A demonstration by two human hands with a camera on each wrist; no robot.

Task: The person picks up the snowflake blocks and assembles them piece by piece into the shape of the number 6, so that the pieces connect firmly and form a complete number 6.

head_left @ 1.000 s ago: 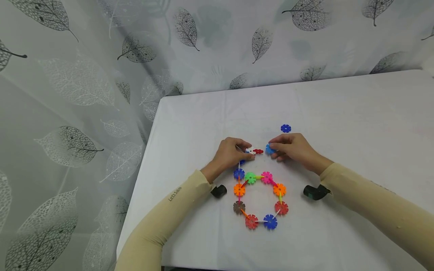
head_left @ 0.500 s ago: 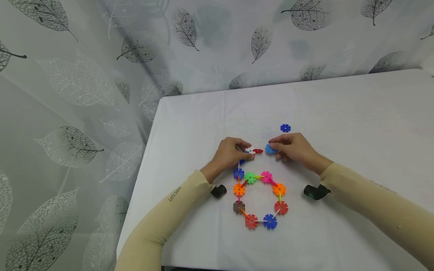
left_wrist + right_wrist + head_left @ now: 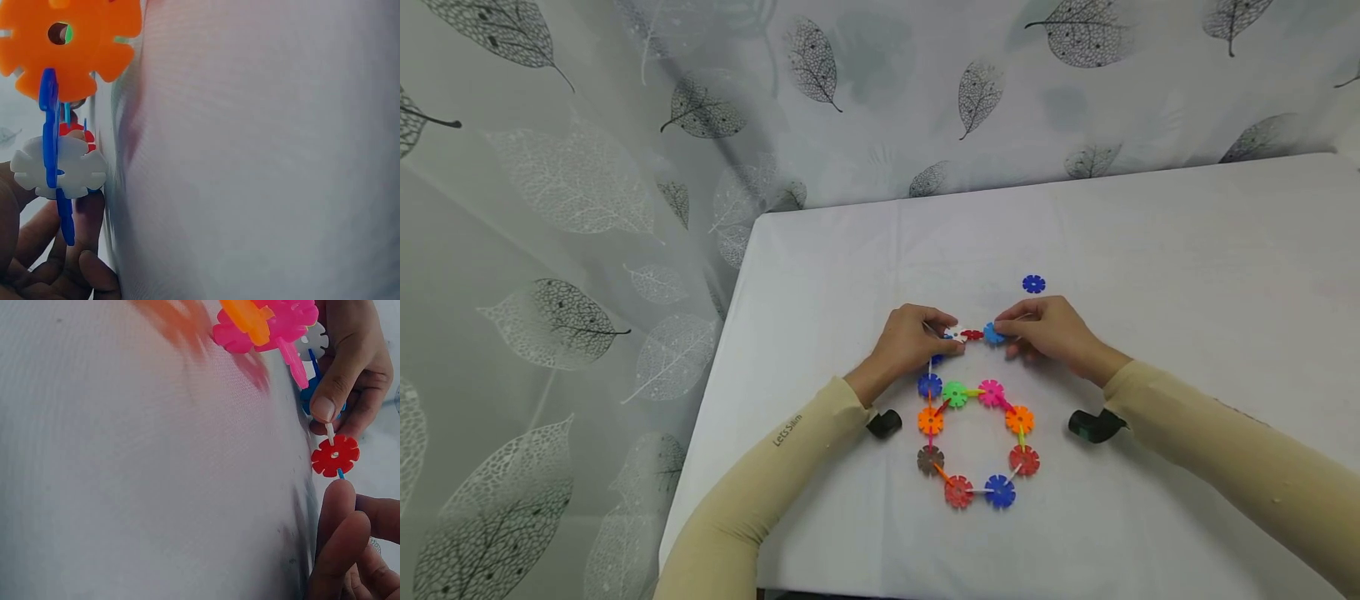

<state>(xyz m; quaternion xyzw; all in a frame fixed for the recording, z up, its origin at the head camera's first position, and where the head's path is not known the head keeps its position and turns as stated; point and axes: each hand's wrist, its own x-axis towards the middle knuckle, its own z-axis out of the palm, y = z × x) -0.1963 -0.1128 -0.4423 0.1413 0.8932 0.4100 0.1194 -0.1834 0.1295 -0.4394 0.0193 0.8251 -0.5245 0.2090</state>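
Observation:
My left hand (image 3: 910, 337) pinches a white notched disc (image 3: 956, 333) at the upper end of a chain of interlocking plastic discs. A red disc (image 3: 972, 335) sticks out from the white one toward the right. My right hand (image 3: 1051, 332) pinches a light blue disc (image 3: 992, 333) whose edge meets the red disc's right side. In the right wrist view a thin blue edge touches the red disc (image 3: 335, 456); how deep it sits in the slot I cannot tell. Fingers hide much of the light blue disc there.
Below the hands lies a closed ring of linked discs, with an orange disc (image 3: 931, 421) and a brown disc (image 3: 930, 459) on its left side. One loose dark blue disc (image 3: 1033, 284) lies beyond my right hand. The white-covered table (image 3: 820, 275) ends at a leaf-patterned curtain (image 3: 880, 92).
My right hand has moved slightly left with the light blue disc, closing the gap to the red disc. My left hand has stayed in place.

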